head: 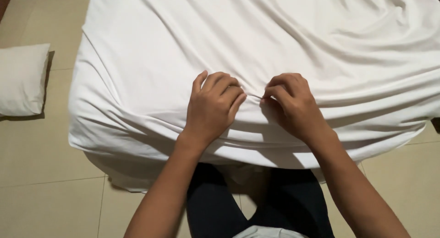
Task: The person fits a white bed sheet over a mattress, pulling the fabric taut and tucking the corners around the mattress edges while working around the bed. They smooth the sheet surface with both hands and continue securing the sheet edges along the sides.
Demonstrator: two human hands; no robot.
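My left hand (211, 105) and right hand (289, 102) pinch closed on the soft, creased white sheet (284, 41) at 12 o'clock; a plump white pillow (22, 80) lies on floor tiles at 9.

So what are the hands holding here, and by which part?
Both the left hand and right hand pinch the white sheet at a raised fold near the bed's near edge, fingers curled into the cloth between them.

A plain white sheet (275, 41), a white pillow (22, 80), beige floor tiles (41, 192), and dark navy trousers (215, 206).
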